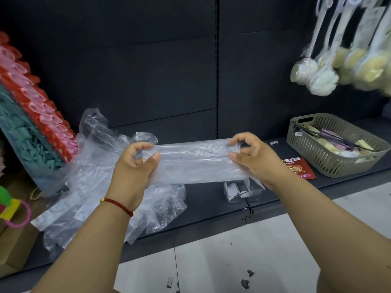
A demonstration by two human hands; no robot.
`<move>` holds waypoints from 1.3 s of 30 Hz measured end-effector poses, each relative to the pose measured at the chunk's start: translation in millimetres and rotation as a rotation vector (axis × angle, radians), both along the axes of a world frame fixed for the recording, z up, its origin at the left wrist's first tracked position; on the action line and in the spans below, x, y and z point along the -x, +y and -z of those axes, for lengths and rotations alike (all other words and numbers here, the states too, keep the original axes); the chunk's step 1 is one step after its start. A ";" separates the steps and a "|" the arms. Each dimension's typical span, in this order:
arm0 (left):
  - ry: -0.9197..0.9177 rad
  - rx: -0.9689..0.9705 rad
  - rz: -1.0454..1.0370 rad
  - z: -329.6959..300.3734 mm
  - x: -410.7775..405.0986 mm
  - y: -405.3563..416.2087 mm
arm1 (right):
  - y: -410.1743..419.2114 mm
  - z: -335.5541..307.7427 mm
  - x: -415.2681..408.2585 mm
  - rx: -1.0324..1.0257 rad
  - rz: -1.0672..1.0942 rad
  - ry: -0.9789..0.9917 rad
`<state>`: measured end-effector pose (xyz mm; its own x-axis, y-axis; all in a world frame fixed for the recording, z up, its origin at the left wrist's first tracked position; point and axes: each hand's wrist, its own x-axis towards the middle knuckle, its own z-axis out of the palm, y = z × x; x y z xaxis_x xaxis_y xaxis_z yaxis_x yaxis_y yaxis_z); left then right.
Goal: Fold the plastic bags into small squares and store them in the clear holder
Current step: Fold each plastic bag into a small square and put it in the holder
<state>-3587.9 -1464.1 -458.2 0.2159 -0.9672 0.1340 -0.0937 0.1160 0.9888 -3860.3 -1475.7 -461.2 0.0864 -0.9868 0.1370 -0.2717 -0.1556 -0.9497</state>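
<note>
Both hands were pinching: left hand [135,159] and right hand [249,153] each gripped one end of the thin clear plastic bag [194,161], stretched over the dark shelf [211,199]. Looked feather-light, limp, slippery, so I'd grip the corners.

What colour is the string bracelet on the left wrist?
Red, with a small gold bead; the bracelet shows clearly in the head view.

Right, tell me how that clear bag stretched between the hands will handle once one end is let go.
Probably floppy: the bag stays flat only where the left hand and right hand pinch its ends taut. Likely very light, since the film is thin and see-through. It may spring open rather than hold a fold, judging by the crumpled loose bags on the shelf.
</note>
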 end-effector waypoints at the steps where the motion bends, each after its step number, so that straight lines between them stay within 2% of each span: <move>1: -0.014 0.004 -0.008 -0.2 0.2 0.5 | -0.2 0.2 -0.7 0.008 0.015 0.006; 6: -0.019 -0.011 0.035 -1.7 -5.5 1.9 | 0.7 0.5 -1.2 -0.022 0.023 0.012; 11: -0.106 -0.035 0.117 -5.0 -14.5 3.6 | 3.5 0.8 1.3 -0.073 -0.025 -0.019; 16: -0.098 -0.074 0.173 -7.1 -22.1 0.9 | 3.2 0.3 0.7 -0.032 0.047 0.031; 25: -0.543 -0.055 0.102 -8.5 -22.1 0.1 | -1.2 4.9 -2.0 -0.040 0.149 0.141; 30: -0.663 -0.035 0.075 -6.3 -17.4 -2.1 | -3.4 12.6 -4.3 -0.128 0.175 0.241; 32: -0.568 -0.055 0.074 -6.1 -17.1 -3.1 | -3.3 16.7 -4.2 -0.163 0.147 0.267; 34: -0.372 -0.095 0.085 -6.2 -14.6 -1.9 | -2.3 19.9 -3.8 -0.208 0.078 0.315; 39: -0.095 -0.066 0.036 -4.4 -3.6 -0.8 | 5.6 26.9 -8.7 -0.383 -0.248 0.517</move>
<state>-3584.3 -1465.0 -453.7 0.1702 -0.9815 0.0880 -0.1847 0.0560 0.9812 -3851.6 -1470.1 -488.1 0.2762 -0.9001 -0.3370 -0.7042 0.0491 -0.7083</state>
